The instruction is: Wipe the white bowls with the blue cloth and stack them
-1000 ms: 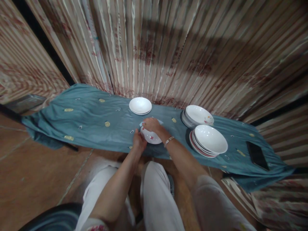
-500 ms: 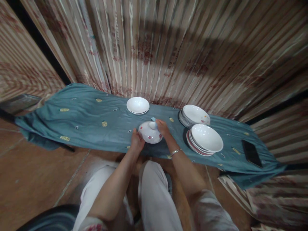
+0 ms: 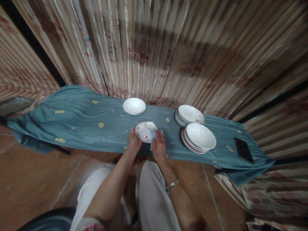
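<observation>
A white bowl [image 3: 143, 131] with small red marks is held upside down over the near part of the table, its foot ring facing up. My left hand [image 3: 134, 141] grips its left edge, thumb on the outer wall. In my right hand [image 3: 159, 146] is a light blue cloth [image 3: 153, 134], pressed against the bowl's right side; the fingers lie over the cloth. Part of the cloth hangs below the bowl. Beyond the bowl stand a couple of stacked white dishes [image 3: 134, 105].
To the right are a stack of white bowls [image 3: 201, 136] and, behind it, another stack with a floral dish [image 3: 190, 114] on top. A dark phone [image 3: 243, 149] lies near the right end of the green tablecloth [image 3: 84, 118]. A striped curtain [image 3: 154, 57] hangs behind.
My right hand has moved with the cloth from the bowl's foot ring down to its right outer side. My left hand keeps its hold. The view has shifted slightly.
</observation>
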Motion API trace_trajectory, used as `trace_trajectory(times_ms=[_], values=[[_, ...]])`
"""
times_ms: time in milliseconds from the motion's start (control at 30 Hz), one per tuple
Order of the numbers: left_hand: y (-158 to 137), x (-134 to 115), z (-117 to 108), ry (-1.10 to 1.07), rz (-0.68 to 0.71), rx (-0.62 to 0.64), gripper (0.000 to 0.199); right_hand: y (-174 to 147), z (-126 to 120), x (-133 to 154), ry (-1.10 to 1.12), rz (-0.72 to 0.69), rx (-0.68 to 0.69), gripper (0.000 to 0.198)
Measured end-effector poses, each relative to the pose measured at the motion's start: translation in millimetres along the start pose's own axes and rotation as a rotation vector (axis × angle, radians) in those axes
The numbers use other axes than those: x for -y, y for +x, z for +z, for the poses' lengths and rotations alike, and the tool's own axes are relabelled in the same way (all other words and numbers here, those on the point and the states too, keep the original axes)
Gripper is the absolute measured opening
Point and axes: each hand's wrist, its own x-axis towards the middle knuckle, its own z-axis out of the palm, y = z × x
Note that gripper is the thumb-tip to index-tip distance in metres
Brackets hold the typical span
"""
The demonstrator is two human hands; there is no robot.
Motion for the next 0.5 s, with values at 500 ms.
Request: trace_trajectory(times_ms=[500], values=[[-30.0, 7.9, 22.8, 0.061, 0.042, 0.062, 0.039, 1.4, -6.4, 8.1, -0.225, 0.003, 0.056, 0.066]])
